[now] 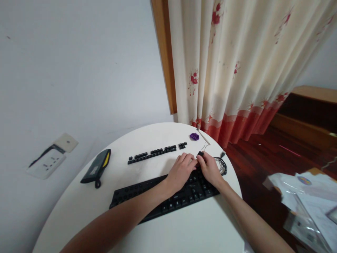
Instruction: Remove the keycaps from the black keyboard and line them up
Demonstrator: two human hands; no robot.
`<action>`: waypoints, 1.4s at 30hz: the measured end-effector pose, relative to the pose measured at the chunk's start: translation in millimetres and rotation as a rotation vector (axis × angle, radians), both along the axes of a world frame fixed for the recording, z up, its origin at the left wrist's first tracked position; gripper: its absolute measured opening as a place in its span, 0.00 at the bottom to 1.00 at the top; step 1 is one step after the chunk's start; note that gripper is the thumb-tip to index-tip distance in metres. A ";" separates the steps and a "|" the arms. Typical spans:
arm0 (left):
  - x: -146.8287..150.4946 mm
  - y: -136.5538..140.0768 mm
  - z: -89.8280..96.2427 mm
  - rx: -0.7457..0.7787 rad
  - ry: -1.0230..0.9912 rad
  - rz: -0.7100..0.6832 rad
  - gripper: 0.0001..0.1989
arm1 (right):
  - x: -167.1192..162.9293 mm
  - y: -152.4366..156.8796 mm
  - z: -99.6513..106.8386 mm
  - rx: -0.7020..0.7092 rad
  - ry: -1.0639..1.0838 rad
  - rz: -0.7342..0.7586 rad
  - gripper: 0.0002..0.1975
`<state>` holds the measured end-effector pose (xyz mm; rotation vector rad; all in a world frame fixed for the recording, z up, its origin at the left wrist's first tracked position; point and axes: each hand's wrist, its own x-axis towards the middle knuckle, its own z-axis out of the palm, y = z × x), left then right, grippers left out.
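Note:
A black keyboard lies at a slant on the round white table, with bare, cap-less spots along its far rows. My left hand rests over its upper right part, fingers bent and pressed together; anything they pinch is hidden. Close beside it, my right hand is closed, thumb and finger around a small black piece that looks like a keycap. Beyond the keyboard, removed keycaps stand in rows, and a small separate group of keycaps sits at their right end.
A coiled black cable is right of my right hand. Farther back are a purple crumpled item, a thin stick-like tool and a thin wire piece. A black-and-yellow device sits at left. Behind hangs a curtain.

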<state>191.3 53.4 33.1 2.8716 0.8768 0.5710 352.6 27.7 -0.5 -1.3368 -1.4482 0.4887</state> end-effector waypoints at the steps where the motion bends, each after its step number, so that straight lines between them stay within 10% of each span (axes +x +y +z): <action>1: 0.9 0.0 2.3 -0.013 -0.016 -0.004 0.10 | 0.2 0.3 0.1 0.010 0.002 -0.005 0.14; 8: 14.9 44.9 -6.7 -0.098 -0.344 0.287 0.05 | 3.8 3.3 0.7 -0.029 0.199 -0.129 0.17; 15: 28.5 100.4 -36.7 -0.113 -0.139 0.445 0.07 | 4.3 3.3 -0.2 -0.030 0.188 -0.173 0.17; 42: 31.2 117.1 -48.6 -0.050 -0.127 0.589 0.27 | 4.1 1.7 -1.3 -0.043 0.145 -0.146 0.17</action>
